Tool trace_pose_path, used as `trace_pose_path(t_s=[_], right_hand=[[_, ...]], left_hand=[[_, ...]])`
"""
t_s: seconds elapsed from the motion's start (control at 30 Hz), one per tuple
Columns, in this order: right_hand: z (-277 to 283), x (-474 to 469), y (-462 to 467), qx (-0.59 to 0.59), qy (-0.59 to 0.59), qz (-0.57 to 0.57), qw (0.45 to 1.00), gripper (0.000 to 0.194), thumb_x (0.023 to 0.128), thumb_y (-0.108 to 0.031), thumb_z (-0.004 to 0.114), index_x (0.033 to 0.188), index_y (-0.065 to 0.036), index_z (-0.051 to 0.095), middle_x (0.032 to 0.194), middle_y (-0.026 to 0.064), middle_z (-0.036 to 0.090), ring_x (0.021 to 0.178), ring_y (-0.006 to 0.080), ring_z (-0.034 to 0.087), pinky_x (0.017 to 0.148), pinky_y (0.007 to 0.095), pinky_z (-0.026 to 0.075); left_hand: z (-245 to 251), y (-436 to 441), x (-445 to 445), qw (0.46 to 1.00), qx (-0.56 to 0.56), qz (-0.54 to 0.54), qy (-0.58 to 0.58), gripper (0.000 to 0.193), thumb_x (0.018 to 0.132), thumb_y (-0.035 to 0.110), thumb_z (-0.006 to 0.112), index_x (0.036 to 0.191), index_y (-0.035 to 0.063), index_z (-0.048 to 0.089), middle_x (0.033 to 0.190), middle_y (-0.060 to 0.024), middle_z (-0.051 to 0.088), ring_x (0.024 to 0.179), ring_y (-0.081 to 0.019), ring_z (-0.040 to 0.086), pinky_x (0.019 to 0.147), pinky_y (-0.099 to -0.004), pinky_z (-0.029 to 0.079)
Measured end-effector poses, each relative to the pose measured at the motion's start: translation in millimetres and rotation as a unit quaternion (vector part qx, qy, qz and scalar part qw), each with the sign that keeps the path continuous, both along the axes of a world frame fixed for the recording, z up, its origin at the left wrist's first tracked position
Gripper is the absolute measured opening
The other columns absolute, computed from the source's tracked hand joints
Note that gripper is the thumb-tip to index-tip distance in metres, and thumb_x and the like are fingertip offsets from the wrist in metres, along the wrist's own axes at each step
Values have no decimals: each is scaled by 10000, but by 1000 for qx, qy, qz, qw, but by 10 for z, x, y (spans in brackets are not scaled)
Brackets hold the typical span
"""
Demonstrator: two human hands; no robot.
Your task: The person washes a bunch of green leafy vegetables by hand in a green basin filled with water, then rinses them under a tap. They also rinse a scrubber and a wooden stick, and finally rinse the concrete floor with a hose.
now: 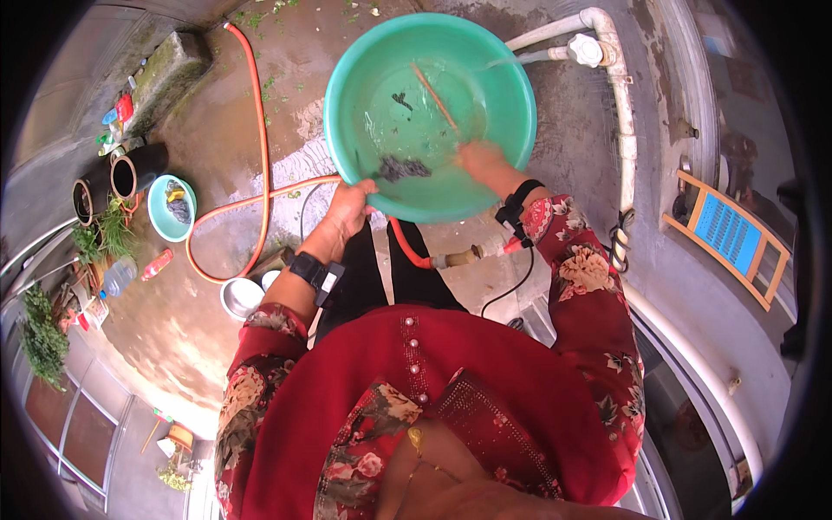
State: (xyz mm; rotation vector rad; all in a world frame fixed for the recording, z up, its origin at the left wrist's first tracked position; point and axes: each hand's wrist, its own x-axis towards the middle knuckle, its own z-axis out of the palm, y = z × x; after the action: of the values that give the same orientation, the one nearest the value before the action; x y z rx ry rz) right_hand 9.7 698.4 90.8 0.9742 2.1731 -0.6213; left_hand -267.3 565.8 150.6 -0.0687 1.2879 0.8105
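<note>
A large green plastic basin (344, 71) stands before me, with shallow water in its bottom. My left hand (348, 208) grips its near left rim, thumb over the edge. Inside the basin, my right hand (484, 162) is blurred by motion, its fingers closed around the near end of a thin wooden stick (432, 94). A dark, wet clump (403, 168) lies in the basin near my left hand. Farther in is a smaller dark piece (402, 101); I cannot tell what either is made of. Water runs into the basin from a white tap (585, 51).
White pipes (625, 130) run along the right wall, where a blue washboard with a wooden frame (728, 231) leans. An orange hose (263, 149) loops over the wet floor at left. Beyond it are a small basin (156, 207), dark jars (136, 170) and bottles (120, 276). A metal bowl (240, 298) sits nearer.
</note>
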Motion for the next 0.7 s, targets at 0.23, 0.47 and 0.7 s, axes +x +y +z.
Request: trace_pose_path(t_s=[0.23,0.47,0.7], right_hand=[[-258,-448,1036,326,170,-256,894,360,914,-94,518,1271,-55,544,1118,210,611,1002,411,645,852,478,549],[-67,-1602,512,62,481,-121,866,378,729,64,624,1067,-101,671,1150,105,607,1081,353,586,917,433,509],[-184,-1476,373,206,359,93,906,178,858,-131,531,970,-151,668,1162,-2,610,1085,257,581,912,425,517]], left_hand=[[58,-72,129,999,-19,-27,-42,326,859,-29,567,1184,-25,537,1027,-116,631,827,-223,660,685,-353,566],[66,-26,-3,999,14,-42,-9,374,862,-47,578,1231,-18,522,1010,-99,621,838,-221,655,649,-334,580],[-77,-276,-202,999,-5,-41,-17,261,897,8,602,1154,6,558,941,-86,631,789,-199,651,602,-316,548]])
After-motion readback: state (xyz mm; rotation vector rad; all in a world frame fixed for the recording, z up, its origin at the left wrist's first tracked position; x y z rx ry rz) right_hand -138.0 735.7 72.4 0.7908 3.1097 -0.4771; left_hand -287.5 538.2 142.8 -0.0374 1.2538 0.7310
